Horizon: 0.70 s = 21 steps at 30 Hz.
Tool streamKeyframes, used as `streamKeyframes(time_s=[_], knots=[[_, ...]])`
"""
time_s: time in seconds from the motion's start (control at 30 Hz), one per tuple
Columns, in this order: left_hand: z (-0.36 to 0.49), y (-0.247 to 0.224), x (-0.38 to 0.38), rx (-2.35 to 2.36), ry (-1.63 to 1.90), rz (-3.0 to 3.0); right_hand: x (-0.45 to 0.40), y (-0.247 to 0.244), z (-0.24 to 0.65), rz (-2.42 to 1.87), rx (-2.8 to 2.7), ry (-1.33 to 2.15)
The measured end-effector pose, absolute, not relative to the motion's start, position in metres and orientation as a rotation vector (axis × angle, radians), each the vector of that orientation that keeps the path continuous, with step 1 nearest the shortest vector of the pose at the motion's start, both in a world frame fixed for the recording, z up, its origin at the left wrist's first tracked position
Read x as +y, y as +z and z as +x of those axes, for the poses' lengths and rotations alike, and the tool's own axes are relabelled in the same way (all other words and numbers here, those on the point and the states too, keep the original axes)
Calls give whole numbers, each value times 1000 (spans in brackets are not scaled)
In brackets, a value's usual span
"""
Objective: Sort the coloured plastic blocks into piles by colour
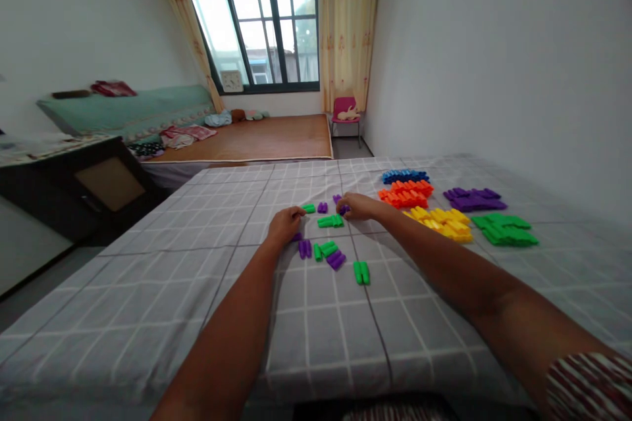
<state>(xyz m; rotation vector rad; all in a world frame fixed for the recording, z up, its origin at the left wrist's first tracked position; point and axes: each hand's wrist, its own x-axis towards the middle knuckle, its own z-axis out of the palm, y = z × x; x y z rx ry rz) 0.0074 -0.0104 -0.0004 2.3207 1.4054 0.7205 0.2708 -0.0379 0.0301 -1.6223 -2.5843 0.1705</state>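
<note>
Small plastic pieces, each like two short tubes joined side by side, lie on a checked cloth. My left hand (285, 225) is closed in a pinch at the end of a green piece (309, 208). A purple piece (297, 237) peeks out beside that hand. My right hand (358, 206) has its fingers bent down round a purple piece (344, 210), which they partly hide. Between the hands are another purple piece (322, 208) and green pieces (326, 222). Nearer me lie a purple piece (305, 249), a green cluster (326, 249), a tilted purple piece (336, 260) and a lone green piece (361, 272).
Sorted piles stand at the right: blue (405, 176), orange (405, 195), yellow (441, 224), purple (474, 198) and green (504, 229). The grey checked cloth (197, 289) covers the table. Beyond are a bed (266, 135), a pink chair (344, 108) and a dark cabinet (99, 177).
</note>
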Motion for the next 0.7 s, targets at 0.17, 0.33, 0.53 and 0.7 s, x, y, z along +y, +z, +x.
streamKeyframes(time_s=[0.17,0.33,0.53,0.7], knots=[[4,1,-9,1415,701,2367,-59,35,282,-1661,-2482,222],[-1,-4,-2,1391,715,2402,-83,55,334,-1597,-2312,163],[-3,-6,1,1437,661,2470,-119,82,484,-1937,-1942,94],[-6,-3,3,1428,645,2455,-156,81,599,-2370,-1666,-10]])
